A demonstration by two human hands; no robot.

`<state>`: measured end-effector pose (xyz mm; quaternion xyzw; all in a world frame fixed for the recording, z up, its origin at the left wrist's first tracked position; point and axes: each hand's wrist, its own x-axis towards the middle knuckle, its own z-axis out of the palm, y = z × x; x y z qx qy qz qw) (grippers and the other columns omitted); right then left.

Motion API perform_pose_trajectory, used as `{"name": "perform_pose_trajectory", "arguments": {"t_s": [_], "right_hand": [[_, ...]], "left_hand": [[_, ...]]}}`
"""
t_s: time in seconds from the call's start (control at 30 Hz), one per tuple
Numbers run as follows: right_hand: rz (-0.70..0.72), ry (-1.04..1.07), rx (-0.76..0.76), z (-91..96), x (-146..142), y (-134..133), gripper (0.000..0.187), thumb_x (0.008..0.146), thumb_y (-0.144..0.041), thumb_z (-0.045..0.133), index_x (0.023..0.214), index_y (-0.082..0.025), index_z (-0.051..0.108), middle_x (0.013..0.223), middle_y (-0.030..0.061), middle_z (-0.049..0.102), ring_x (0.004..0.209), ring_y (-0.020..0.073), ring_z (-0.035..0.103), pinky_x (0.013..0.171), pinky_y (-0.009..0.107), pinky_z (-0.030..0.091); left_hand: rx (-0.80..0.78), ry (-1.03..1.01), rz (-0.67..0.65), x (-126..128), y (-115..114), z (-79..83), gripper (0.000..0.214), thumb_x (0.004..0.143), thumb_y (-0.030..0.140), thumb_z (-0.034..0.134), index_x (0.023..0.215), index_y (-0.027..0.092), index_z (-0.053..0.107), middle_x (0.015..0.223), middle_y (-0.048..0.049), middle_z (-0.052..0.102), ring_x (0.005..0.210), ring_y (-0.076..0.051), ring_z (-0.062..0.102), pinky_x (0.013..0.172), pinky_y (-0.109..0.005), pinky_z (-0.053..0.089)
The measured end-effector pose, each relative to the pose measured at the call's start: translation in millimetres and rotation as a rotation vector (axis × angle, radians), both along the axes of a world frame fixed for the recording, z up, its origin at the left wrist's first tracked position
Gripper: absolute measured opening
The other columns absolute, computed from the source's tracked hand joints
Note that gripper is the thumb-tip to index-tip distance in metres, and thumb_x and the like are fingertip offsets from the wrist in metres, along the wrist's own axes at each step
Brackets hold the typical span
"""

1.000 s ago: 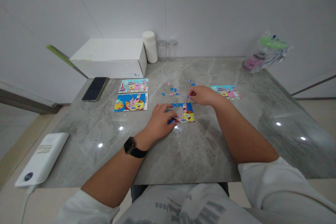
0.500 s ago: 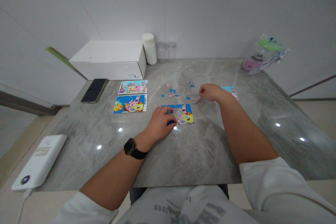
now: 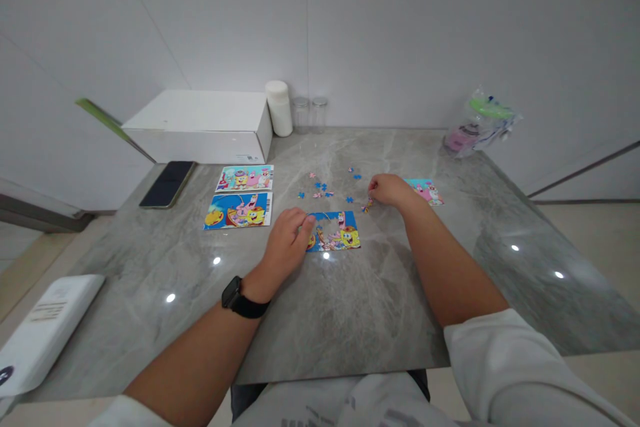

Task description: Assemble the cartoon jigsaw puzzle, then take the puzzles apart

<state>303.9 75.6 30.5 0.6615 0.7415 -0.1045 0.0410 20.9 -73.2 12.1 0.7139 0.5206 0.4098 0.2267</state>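
Note:
A partly filled jigsaw puzzle point(image 3: 350, 238) with a blue and yellow cartoon picture lies in front of me, a pale gap in its middle. My left hand point(image 3: 286, 240) is closed at its left edge, thumb over the upper left corner; the other fingertips are hidden. Beyond the puzzle's right corner, my right hand point(image 3: 387, 188) pinches at a small multicoloured jigsaw piece point(image 3: 370, 201) close to the tabletop. One more piece point(image 3: 365, 209) lies just beside it. Loose blue pieces point(image 3: 323, 187) and pink ones are scattered behind the puzzle.
Two cartoon picture cards point(image 3: 239, 211) lie at the left, near a phone point(image 3: 167, 184). Behind stand a white box point(image 3: 200, 130), a white bottle point(image 3: 279, 109) and two clear jars point(image 3: 319, 115). Right of my hand is another picture card point(image 3: 427, 191); a bagged cup point(image 3: 473, 127) stands farther back.
My left hand has drawn back leftward from over the puzzle, baring more of its picture. My right hand stays by the same small pieces. The whole view has shifted slightly.

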Motion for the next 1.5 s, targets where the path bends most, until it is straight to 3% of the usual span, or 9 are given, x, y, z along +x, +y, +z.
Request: {"name": "perform_pose_trajectory", "arguments": {"t_s": [0.1,0.27,0.53,0.8,0.93,1.1,1.27,1.5], "right_hand": [[-0.020,0.109,0.182,-5.6,-9,-2,0.026,0.095,-0.023,0.056,0.110,-0.018,0.078,0.110,0.0126,0.079,0.099,0.0235,0.070,0.084,0.030,0.049],[0.031,0.259,0.386,-21.8,-25,-6,0.029,0.099,-0.023,0.049,0.115,-0.017,0.072,0.113,0.0135,0.075,0.104,0.0251,0.066,0.092,0.033,0.047],[0.083,0.351,0.453,-31.9,-33,-11,0.032,0.102,-0.024,0.044,0.118,-0.017,0.071,0.118,0.0147,0.073,0.111,0.0272,0.064,0.102,0.036,0.045],[0.031,0.509,0.504,-38.5,-29,-11,0.033,0.102,-0.026,0.042,0.115,-0.019,0.071,0.116,0.0125,0.074,0.109,0.0247,0.065,0.103,0.034,0.045],[0.019,0.539,0.527,-40.2,-26,-13,0.035,0.105,-0.032,0.039,0.109,-0.019,0.072,0.109,0.0118,0.074,0.103,0.0238,0.065,0.099,0.032,0.045],[0.043,0.537,0.485,-39.6,-24,-15,0.044,0.109,-0.036,0.033,0.106,-0.020,0.073,0.109,0.0117,0.076,0.108,0.0235,0.065,0.101,0.031,0.044],[0.018,0.548,0.467,-40.9,-22,-13,0.050,0.110,-0.032,0.026,0.103,-0.020,0.074,0.107,0.0109,0.076,0.108,0.0223,0.066,0.099,0.029,0.045],[-0.024,0.563,0.442,-43.9,-22,-12,0.055,0.110,-0.035,0.023,0.099,-0.021,0.075,0.100,0.0092,0.076,0.103,0.0212,0.068,0.098,0.028,0.047]], "left_hand": [[-0.079,-0.237,0.158,-3,3,-0.6,0.045,0.107,0.048,0.042,0.070,0.023,0.045,0.071,-0.0005,0.049,0.071,-0.018,0.050,0.069,-0.032,0.043],[-0.108,-0.477,0.304,-11,15,-6.3,0.050,0.103,0.061,0.046,0.071,0.023,0.046,0.068,0.0009,0.044,0.066,-0.016,0.043,0.063,-0.030,0.039],[-0.125,-0.654,0.378,-25,30,-19.2,0.040,0.105,0.057,0.045,0.084,0.024,0.052,0.058,0.0065,0.032,0.049,-0.013,0.028,0.048,-0.027,0.022],[-0.077,-0.666,0.389,-22,34,-2.4,0.036,0.102,0.058,0.047,0.089,0.025,0.054,0.058,0.0077,0.030,0.049,-0.013,0.029,0.049,-0.027,0.024],[-0.115,-0.564,0.309,-22,47,9.6,0.025,0.098,0.048,0.054,0.096,0.024,0.059,0.064,0.0061,0.040,0.055,-0.013,0.039,0.053,-0.026,0.031],[-0.041,-0.172,0.208,-20,73,16.7,0.016,0.094,0.036,0.059,0.101,0.022,0.065,0.075,0.0018,0.060,0.068,-0.016,0.055,0.063,-0.028,0.040],[0.035,0.201,0.116,-20,94,1.6,0.015,0.095,0.030,0.058,0.100,0.023,0.070,0.090,-0.0039,0.071,0.083,-0.021,0.064,0.078,-0.034,0.047],[0.099,0.392,0.124,-33,100,-20.4,0.019,0.095,0.027,0.058,0.105,0.021,0.073,0.104,-0.0091,0.076,0.101,-0.028,0.067,0.096,-0.043,0.048]]}}
